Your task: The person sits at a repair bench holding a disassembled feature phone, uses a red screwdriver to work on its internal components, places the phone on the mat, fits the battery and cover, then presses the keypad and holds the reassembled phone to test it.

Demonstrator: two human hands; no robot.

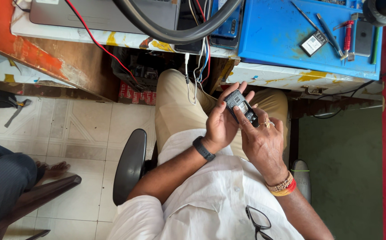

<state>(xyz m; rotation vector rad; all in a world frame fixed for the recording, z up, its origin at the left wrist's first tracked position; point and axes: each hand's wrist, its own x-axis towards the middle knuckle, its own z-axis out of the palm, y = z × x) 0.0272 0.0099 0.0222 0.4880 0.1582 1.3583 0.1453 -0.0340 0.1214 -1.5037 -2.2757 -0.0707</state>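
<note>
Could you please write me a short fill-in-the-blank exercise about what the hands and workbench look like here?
1. Both hands hold a small dark ____ with its back open over the lap.
2. The left hand has a black ____ on its wrist.
3. The right hand wears a ring and red and gold ____ at the wrist.
4. The tweezers and the battery lie on a ____ mat.

Missing words: phone; watch; bangles; blue
</note>
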